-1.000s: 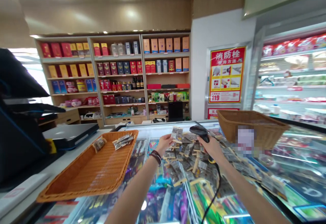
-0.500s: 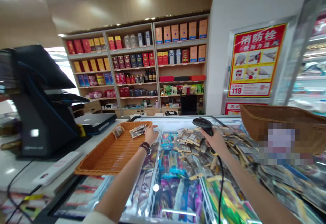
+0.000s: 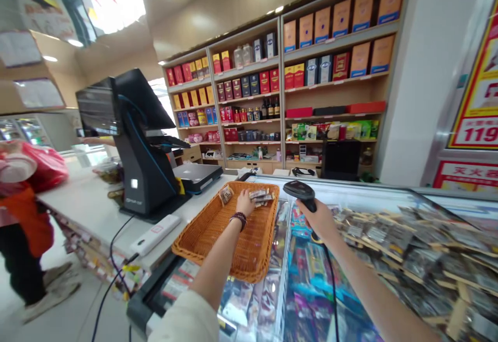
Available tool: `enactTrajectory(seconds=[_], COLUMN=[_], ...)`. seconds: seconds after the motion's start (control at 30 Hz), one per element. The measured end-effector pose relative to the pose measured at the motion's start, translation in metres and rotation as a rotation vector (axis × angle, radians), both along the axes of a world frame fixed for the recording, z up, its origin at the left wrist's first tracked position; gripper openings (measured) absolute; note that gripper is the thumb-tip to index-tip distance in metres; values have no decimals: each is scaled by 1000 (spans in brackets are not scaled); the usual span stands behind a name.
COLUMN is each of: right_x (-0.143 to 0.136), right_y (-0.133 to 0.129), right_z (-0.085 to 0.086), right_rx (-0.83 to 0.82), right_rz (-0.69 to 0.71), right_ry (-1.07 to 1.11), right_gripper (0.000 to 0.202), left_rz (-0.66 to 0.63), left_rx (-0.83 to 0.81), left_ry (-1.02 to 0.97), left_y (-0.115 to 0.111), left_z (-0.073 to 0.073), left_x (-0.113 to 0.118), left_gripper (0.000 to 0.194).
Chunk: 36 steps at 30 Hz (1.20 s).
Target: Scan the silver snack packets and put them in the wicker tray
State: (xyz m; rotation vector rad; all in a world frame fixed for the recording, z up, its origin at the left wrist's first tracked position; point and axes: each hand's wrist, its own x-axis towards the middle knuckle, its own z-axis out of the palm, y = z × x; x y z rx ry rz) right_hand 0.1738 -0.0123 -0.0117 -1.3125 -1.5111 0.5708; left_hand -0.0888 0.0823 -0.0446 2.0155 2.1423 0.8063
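My right hand (image 3: 319, 221) is closed around the handle of a black barcode scanner (image 3: 299, 189), raised over the glass-topped freezer (image 3: 352, 189), its cord hanging down. Inside an orange wicker basket (image 3: 218, 230), my left hand (image 3: 244, 204) reaches to the far end, right beside a small pile of snack packets (image 3: 262, 196). Its fingers are small and partly hidden, so whether they grip a packet I cannot make out. Another small packet (image 3: 225, 193) lies in the basket's far left corner.
Left stand a checkout terminal (image 3: 146, 150), a flat scale (image 3: 198, 175) and a white power strip (image 3: 155, 234) with black cables. Many packaged snacks (image 3: 392, 238) fill the freezer at right. Shelves of boxed bottles (image 3: 249, 82) line the back. A person in orange (image 3: 27, 228) stands far left.
The view has swung left, bringing the person into sight and leaving the second basket out. My left hand has shifted from the basket's right rim to inside it; my right hand keeps the scanner.
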Motion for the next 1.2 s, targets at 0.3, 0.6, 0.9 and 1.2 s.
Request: enactTrajectory(seconds=[0.3,0.6,0.9,1.2], right_x=[-22,-22,-34,-46], right_y=[5,-11,-50,-85], right_z=[-24,-30,-20,-15], right_rx=[-39,-34,-14,-101], right_rz=[50,71,88,212], right_ry=[-36,-17,-38,-73], right_gripper=[41,44,40,29], left_rz=[-97,-189,87,-76], left_rx=[-123,-131,-167,9], left_ry=[307,439,-66,-1083], left_y=[-1,-73,-83,-103], left_z=[8,19,4,-8], left_x=[31,19,-12,-4], left_gripper=[60,45,46,10])
